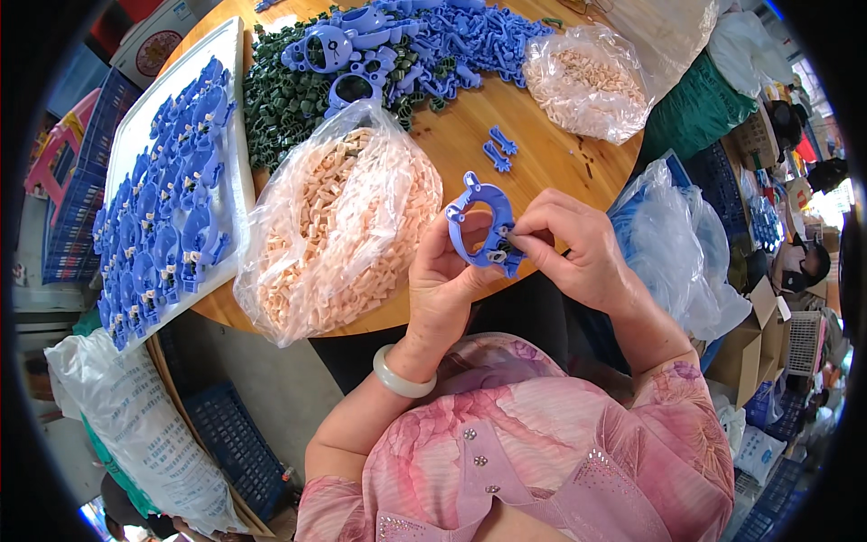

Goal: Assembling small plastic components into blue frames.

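My left hand (443, 271) grips a blue ring-shaped plastic part (485, 203) from its left side, just above the table's near edge. Small dark pieces sit in the lower end of the part. The fingertips of my right hand (571, 237) are pinched against its right side; whatever lies between them is too small to make out. Beyond the hands, two small blue plastic pieces (498, 155) rest on the wooden table (470, 122). Close to my left hand stands an open clear bag of small peach-coloured pieces (361, 226).
A white board (230, 135) at the left carries rows of blue assembled parts (167, 208). Heaped at the back are dark green pieces (275, 104) and blue plastic parts (442, 45). Another bag of peach pieces (591, 81) lies back right. Plastic bags (677, 244) hang beside the table.
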The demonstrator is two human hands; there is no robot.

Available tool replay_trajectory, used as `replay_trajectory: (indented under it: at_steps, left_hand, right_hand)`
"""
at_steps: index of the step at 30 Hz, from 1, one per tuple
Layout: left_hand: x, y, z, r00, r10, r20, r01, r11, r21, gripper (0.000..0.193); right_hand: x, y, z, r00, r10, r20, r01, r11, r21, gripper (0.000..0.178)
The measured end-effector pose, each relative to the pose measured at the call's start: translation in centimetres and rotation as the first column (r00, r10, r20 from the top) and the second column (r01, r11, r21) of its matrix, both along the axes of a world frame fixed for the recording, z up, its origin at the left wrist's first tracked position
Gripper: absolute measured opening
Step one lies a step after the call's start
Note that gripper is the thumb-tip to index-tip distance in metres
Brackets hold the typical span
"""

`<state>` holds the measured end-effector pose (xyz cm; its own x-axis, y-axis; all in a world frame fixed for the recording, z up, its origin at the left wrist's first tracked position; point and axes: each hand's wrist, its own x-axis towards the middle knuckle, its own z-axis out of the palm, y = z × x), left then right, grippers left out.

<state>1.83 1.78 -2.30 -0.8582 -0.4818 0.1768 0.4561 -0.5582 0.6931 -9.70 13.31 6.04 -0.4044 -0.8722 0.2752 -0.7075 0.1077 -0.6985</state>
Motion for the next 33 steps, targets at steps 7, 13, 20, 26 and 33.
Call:
replay_trajectory:
  at_steps: [7, 13, 20, 26, 33]
  left_hand:
    - [0.0, 0.1, 0.0, 1.000, 0.002, -0.026, -0.003, 1.000, -0.006, 0.064]
    - [0.1, 0.3, 0.1, 0.999, 0.026, 0.018, -0.024, 0.994, -0.105, 0.065]
    - [0.2, 0.0, -0.1, 0.999, 0.021, 0.043, -0.018, 0.998, -0.054, 0.062]
    - [0.5, -0.8, 0.8, 0.981, -0.191, 0.047, 0.182, 0.973, 0.142, 0.059]
    - [0.6, -1.5, 1.9, 0.884, -0.467, -0.003, 0.448, 0.846, 0.287, 0.053]
  right_hand:
    - [-0.9, -0.1, 0.2, 0.947, 0.112, -0.301, -0.128, 0.991, -0.032, 0.013]
    - [-0.5, 0.1, -0.3, 1.000, 0.021, 0.018, -0.021, 1.000, 0.017, 0.009]
    - [0.5, 0.2, -0.6, 0.965, -0.138, 0.223, 0.120, 0.989, 0.089, 0.003]
    - [-1.7, 0.3, -1.2, 0.841, -0.072, 0.536, 0.121, 0.991, -0.057, 0.015]
    - [-2.1, -2.7, -1.5, 0.690, 0.166, 0.705, -0.088, 0.985, -0.145, 0.030]
